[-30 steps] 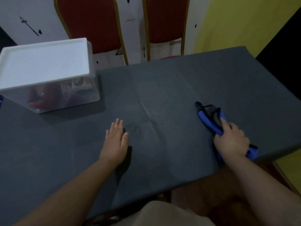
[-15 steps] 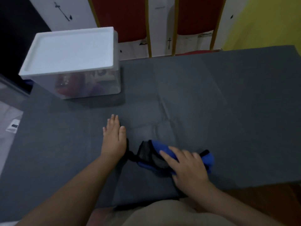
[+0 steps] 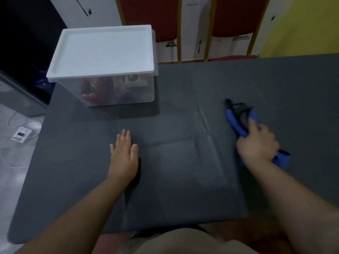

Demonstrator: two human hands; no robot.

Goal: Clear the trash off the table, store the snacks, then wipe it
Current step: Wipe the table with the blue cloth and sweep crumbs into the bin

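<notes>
Two hands work on the grey-covered table [image 3: 275, 85]. Toward its far left corner stands a clear storage box [image 3: 117, 90] with its white lid [image 3: 102, 52] on and snack packets dimly visible inside. Near the right edge, the right hand [image 3: 256, 145] grasps a blue-and-black cloth [image 3: 238, 121] lying on the table. The left hand [image 3: 123, 156] rests flat, fingers straight, toward the near edge.
</notes>
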